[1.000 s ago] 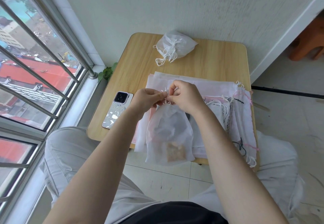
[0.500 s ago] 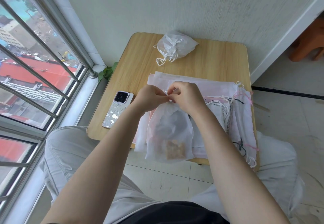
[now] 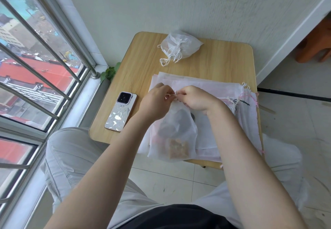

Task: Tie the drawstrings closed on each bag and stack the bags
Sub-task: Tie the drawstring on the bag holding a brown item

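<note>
A sheer white drawstring bag (image 3: 174,135) with a dark item and a brown packet inside lies over the near edge of the small wooden table (image 3: 220,62). At its gathered neck, my left hand (image 3: 155,103) and my right hand (image 3: 195,98) each pinch the white drawstring (image 3: 174,94), fingertips nearly touching. Under it lies a flat pile of white and pink bags (image 3: 220,92) with loose strings on the right. A tied white bag (image 3: 179,47) rests at the table's far edge.
A phone (image 3: 120,111) lies face down on the table's left side. A barred window is close on the left, a wall stands behind the table, and my knees are on both sides below. An orange stool (image 3: 315,46) is at far right.
Both hands have drifted slightly away from me along the bag's neck while working the drawstring. The bag has shifted only a little.
</note>
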### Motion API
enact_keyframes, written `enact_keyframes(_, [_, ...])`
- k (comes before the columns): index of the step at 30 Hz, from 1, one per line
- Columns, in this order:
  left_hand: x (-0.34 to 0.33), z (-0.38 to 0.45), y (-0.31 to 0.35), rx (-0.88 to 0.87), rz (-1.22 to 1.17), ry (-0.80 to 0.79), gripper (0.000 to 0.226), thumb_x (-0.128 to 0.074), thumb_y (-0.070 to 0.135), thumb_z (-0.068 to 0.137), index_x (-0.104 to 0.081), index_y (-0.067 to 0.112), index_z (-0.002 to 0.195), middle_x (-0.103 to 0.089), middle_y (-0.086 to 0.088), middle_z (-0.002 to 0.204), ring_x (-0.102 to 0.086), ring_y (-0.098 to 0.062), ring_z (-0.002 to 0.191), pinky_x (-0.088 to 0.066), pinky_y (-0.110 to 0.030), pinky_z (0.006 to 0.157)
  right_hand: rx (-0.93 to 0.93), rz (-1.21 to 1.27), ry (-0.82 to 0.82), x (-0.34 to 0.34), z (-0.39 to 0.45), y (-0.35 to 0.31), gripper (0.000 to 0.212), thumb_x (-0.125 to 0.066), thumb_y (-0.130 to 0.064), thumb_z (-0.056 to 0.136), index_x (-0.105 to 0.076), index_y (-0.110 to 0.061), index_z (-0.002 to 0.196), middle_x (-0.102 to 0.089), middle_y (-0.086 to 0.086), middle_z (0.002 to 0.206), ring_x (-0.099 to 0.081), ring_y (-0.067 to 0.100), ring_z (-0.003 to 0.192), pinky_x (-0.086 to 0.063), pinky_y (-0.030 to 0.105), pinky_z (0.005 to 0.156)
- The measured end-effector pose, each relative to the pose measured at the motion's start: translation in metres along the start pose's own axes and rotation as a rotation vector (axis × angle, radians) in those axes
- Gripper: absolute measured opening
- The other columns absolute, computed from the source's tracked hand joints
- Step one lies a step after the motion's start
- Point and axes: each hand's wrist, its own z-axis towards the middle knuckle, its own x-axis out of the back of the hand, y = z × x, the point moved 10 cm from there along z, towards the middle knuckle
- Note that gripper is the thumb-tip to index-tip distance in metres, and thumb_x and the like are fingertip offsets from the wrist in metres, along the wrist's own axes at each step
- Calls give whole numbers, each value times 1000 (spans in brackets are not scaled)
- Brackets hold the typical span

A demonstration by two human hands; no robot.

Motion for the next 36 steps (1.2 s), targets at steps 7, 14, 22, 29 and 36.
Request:
enact_keyframes(7, [18,-14,-2,60,-73,278,14,-73,17,83,-63,12,92,-49,8,87,-48,-3,64,-40,-20,58,-188,654,-143,-22,5,23,25,-47,-12,101,-54,-11,77,-42,0,60,-34,11,52,-24,23,49])
enact_keyframes(14, [6,-12,-8,117,-184,152,9,-70,19,80,-71,18,89,-66,6,84,-58,-3,67,-40,-9,63,-223,749,-100,-27,11,33,21,-52,-11,98,-54,-13,77,-43,-1,61,-36,10,49,-26,21,45])
enact_keyframes(22, [7,-6,-21,213,-154,114,8,-71,22,87,-73,14,87,-62,5,77,-52,-7,68,-36,-11,60,-160,784,-10,-18,9,36,5,-66,-2,89,-67,-6,85,-59,4,66,-49,12,54,-41,21,50])
enact_keyframes(29, [-25,-12,-27,508,-782,-234,26,-51,14,96,-47,16,70,-36,3,64,-30,-11,50,-21,-22,46,-62,620,188,-1,2,39,10,-72,-6,86,-71,-1,94,-63,6,71,-55,13,59,-49,18,55])
enact_keyframes(36, [-22,-14,-30,417,-801,-329,39,-46,20,99,-31,19,63,-25,8,55,-19,-13,49,-16,-24,46,-61,374,394,15,6,52,19,-77,-20,81,-68,-4,80,-65,-1,66,-58,13,60,-54,32,64])
